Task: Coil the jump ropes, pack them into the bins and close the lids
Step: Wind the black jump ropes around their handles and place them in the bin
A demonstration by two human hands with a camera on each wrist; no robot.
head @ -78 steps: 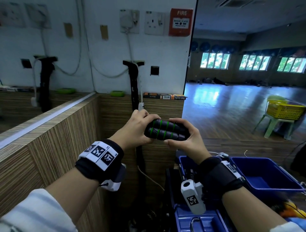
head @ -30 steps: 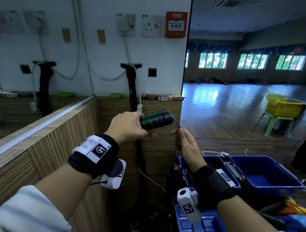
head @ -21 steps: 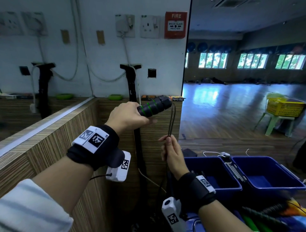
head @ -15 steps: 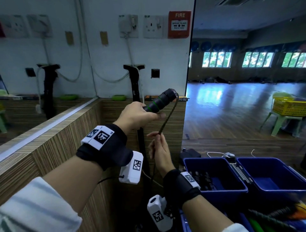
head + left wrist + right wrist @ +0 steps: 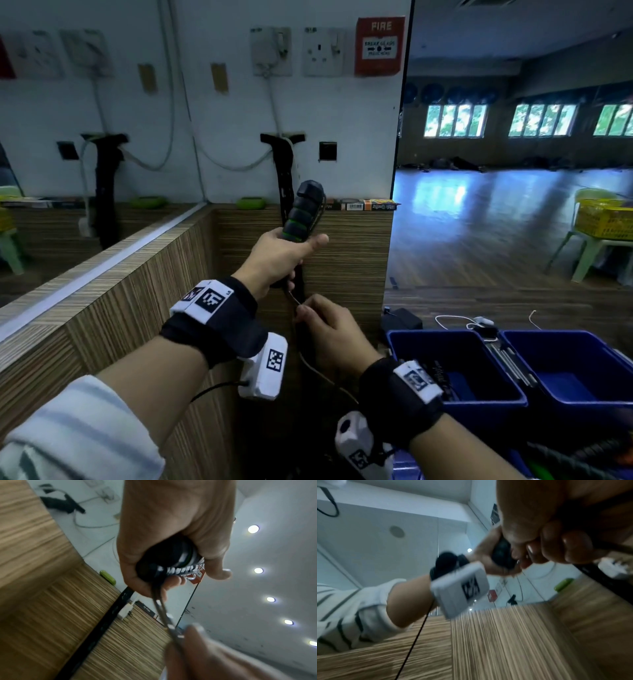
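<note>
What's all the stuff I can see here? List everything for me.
handles: two, black with green rings, held upright together in the left hand
rope: one, dark, runs from the handles down to the right hand
bins: two, blue, open, lower right
fire alarm: one, red, on the wall
sockets: white, on the wall left of the alarm
counter: wood-grain, left and ahead
basket: one, yellow, on a pale green chair, far right
left hand: grips the handles
right hand: pinches the rope below the left hand
</note>
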